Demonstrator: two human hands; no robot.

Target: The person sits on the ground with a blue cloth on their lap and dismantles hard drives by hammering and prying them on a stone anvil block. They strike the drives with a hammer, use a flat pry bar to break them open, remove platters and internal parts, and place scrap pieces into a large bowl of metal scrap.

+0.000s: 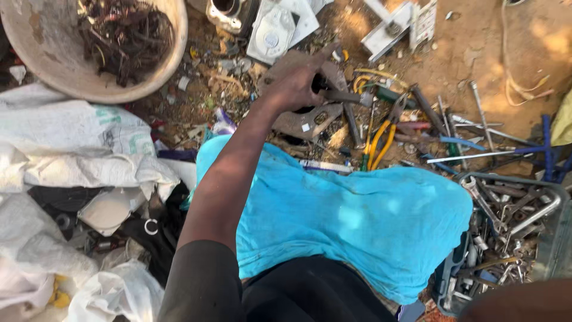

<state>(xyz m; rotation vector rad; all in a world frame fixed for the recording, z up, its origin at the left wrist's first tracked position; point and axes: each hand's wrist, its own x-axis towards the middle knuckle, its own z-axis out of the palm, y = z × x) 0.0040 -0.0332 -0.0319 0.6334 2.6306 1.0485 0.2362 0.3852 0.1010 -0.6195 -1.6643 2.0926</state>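
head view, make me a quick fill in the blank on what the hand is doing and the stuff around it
1. The left hand grips a dark tool handle over a rusty metal ____.
2. The cloth over the lap is ____.
3. The pliers on the ground have ____ handles.
4. The round tub holds tangled ____.

Missing: plate; blue; yellow; wires

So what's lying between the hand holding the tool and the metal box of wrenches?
In the head view, yellow-handled pliers and loose rods and screwdrivers lie on the dirt between the left hand and the box of wrenches.
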